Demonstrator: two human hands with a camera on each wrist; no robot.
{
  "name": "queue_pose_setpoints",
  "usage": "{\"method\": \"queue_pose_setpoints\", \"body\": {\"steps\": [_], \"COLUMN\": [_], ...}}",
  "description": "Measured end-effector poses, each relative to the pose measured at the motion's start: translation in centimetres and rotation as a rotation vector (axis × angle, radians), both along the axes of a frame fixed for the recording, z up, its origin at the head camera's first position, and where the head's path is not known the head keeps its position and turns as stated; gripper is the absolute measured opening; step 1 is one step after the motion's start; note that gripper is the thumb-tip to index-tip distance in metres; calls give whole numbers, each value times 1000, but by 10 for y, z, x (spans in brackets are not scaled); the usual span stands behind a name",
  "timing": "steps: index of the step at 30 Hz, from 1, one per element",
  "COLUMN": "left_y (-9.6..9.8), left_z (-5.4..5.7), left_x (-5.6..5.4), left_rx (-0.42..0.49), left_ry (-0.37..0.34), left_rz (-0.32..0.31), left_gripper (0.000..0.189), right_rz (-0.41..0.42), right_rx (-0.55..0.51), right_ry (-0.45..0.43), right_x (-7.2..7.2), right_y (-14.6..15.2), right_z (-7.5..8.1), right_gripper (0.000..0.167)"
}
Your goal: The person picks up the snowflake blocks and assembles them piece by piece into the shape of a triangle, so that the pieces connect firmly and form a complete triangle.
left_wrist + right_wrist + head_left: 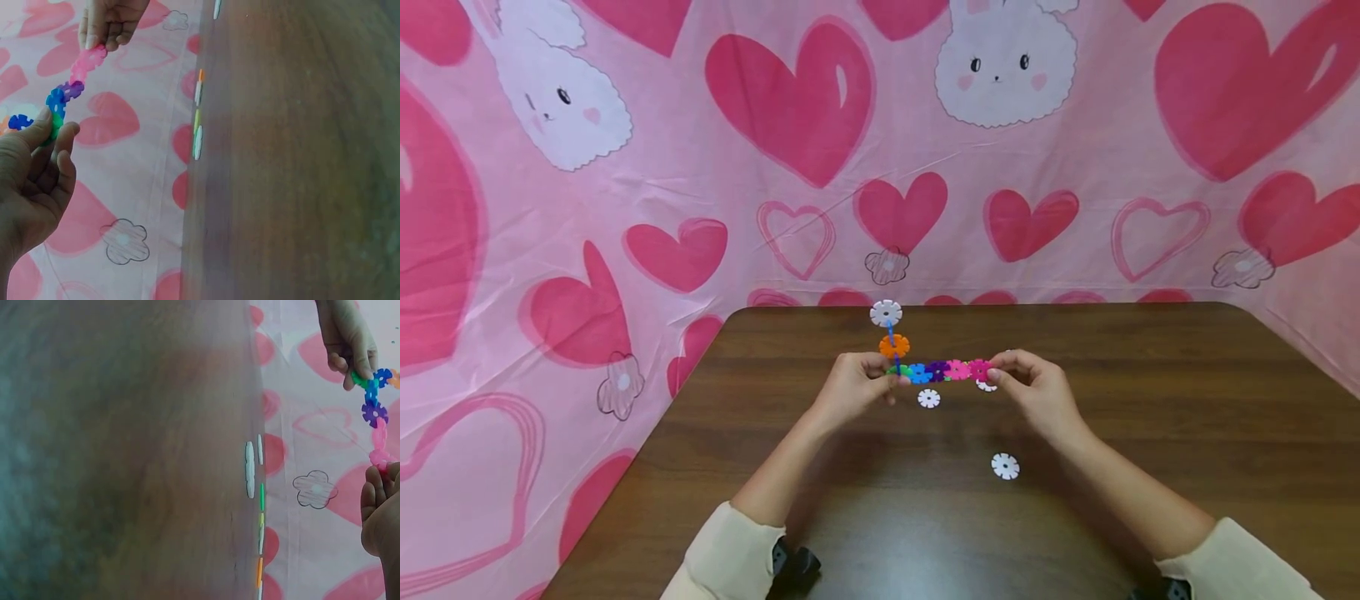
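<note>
Both hands hold up a chain of notched plastic discs [937,372] above the table. It runs from green through blue and purple to two pink discs. My left hand [853,387] pinches the green end between thumb and fingers, seen closer in the left wrist view [34,187]. From that end a branch rises with an orange disc [894,347] and a white disc [886,313], joined by blue discs seen edge-on. The pink end [379,456] is pinched by my right hand [1043,398]; its fingertips partly cover the last pink disc.
Loose white discs lie on the brown table [880,533], one just below the chain [928,398] and another nearer the front [1005,466]. A third white disc [987,386] is partly hidden by the chain. A pink heart-patterned cloth [925,142] hangs behind.
</note>
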State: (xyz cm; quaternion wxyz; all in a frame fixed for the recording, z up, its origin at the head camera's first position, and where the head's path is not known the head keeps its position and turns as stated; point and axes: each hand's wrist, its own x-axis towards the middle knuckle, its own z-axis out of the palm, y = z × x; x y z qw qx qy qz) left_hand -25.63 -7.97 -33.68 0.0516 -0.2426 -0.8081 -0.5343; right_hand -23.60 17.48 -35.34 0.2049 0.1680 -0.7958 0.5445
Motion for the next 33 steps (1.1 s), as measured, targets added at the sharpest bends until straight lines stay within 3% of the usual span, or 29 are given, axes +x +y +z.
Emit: {"method": "queue_pose_setpoints", "body": {"steps": [6,13,24,29,33], "left_y": [2,-2,-3,-3,-5], "left_z": [0,0,2,13,11], "left_x": [0,0,0,12,10], "left_rx": [0,14,88,64,28], "left_ry": [5,-42,-93,-88,-82], "left_rz": [18,-30,-22,-27,-11], "left_gripper": [13,7,8,9,8], "right_rz": [17,92,-17,0,21], "right_rx": [-2,4,-123,-105,-77], "right_ry": [11,34,90,63,51], "right_x": [2,1,16,16,19], "right_y": [-1,1,-20,-20,-23], "right_z": [1,0,18,20,24], "right_gripper": [9,8,4,5,6]}}
